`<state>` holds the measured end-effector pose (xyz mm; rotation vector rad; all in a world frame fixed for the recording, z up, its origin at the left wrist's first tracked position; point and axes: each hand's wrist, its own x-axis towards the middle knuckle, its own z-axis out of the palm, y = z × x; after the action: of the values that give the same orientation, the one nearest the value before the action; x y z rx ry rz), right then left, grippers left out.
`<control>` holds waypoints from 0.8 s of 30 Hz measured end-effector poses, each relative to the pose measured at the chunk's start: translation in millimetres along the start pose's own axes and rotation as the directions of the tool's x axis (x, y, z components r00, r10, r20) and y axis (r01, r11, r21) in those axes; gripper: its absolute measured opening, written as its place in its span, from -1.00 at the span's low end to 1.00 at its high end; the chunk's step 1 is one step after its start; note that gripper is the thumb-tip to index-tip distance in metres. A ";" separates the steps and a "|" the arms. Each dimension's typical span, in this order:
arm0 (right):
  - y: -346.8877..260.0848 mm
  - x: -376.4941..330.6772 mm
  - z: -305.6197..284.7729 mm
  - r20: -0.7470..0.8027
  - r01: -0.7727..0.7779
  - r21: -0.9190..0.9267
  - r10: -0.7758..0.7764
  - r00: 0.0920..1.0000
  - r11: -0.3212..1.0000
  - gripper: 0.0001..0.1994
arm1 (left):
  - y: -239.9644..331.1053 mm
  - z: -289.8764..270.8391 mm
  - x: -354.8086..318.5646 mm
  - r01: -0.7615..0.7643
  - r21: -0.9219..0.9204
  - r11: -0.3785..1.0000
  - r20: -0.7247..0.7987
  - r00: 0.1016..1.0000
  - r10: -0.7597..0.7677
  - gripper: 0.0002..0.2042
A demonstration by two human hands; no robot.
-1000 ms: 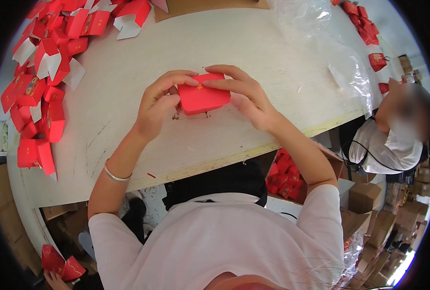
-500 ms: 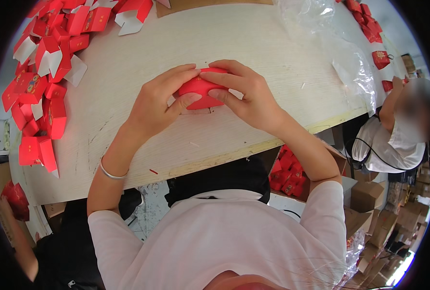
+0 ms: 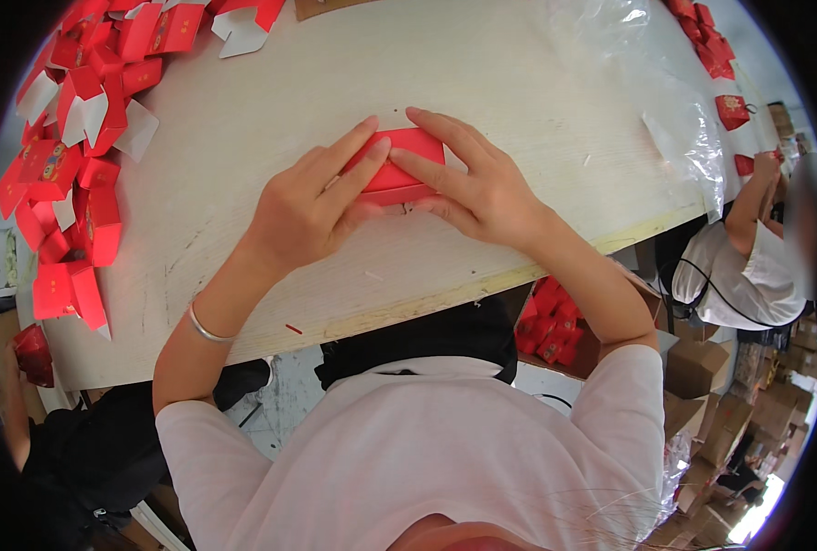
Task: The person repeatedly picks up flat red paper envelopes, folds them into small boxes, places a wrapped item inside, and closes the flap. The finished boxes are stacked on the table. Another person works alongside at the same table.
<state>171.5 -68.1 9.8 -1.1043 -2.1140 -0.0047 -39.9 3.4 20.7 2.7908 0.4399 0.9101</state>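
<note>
A small red cardboard box (image 3: pixel 418 145) lies on the pale table in front of me, between both hands. My left hand (image 3: pixel 321 188) grips its left side, with fingers over the top edge and the thumb low at the near side. On the right end, my right hand (image 3: pixel 482 184) holds it the same way, its index finger resting on the top face and its thumb at the near edge. The top looks flat; part of the left side is hidden under my fingers. A silver bangle (image 3: pixel 208 323) circles my left wrist.
Red boxes (image 3: pixel 55 170), many with white flaps open, are heaped at the table's left. Clear plastic sheeting (image 3: pixel 675 129) lies at the right. Below the table edge stands a carton (image 3: pixel 581 354) of red pieces. Co-workers sit at the right (image 3: pixel 739 266) and lower left (image 3: pixel 106 459).
The red box's top has gone from curved and bulging to flat, with straight edges showing. My fingers have shifted across its top. The person at the right has moved their arms.
</note>
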 end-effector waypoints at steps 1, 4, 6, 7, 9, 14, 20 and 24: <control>0.5 -0.6 2.4 -0.011 0.005 0.020 -0.004 1.000 1.000 -0.57 | 0.1 5.8 -4.1 -0.003 0.027 1.000 -0.048 0.999 0.004 -0.61; 3.1 -3.8 12.6 -0.046 0.009 0.073 -0.006 0.999 0.997 -0.56 | -3.5 15.8 -6.4 -0.028 0.105 0.994 -0.143 0.989 0.043 -0.59; 6.9 -5.8 15.4 -0.067 -0.003 0.098 0.010 0.998 0.995 -0.58 | -6.2 12.3 -4.2 -0.048 0.060 0.997 -0.119 0.991 0.055 -0.59; 5.8 -2.1 9.9 -0.031 -0.071 0.162 0.077 0.997 0.984 -0.60 | -8.8 8.7 -2.5 -0.052 -0.009 0.999 -0.075 0.996 0.051 -0.59; -8.4 -1.7 -15.1 0.062 -0.222 0.283 0.213 0.975 0.933 -0.65 | -13.4 2.8 -2.7 -0.010 -0.126 0.992 -0.054 0.999 0.003 -0.57; -9.0 -50.7 -146.8 0.536 -0.576 0.377 0.336 0.774 0.726 -0.63 | -58.4 -14.8 -2.6 0.426 -0.101 0.899 -0.113 0.893 -0.436 -0.55; -24.0 -118.3 -209.5 0.472 -0.809 0.034 0.704 0.531 0.587 -0.52 | -179.5 5.4 50.8 0.710 0.326 0.624 -0.312 0.704 -0.638 -0.46; -0.6 -85.8 -187.0 0.389 -0.798 0.216 0.700 0.599 0.563 -0.59 | -226.5 7.9 80.5 0.837 0.307 0.453 -0.226 0.526 -0.820 -0.51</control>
<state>315.1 -189.3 93.6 -1.7543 -1.5545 0.9764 -23.9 242.6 1.3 2.2581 1.9700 0.6469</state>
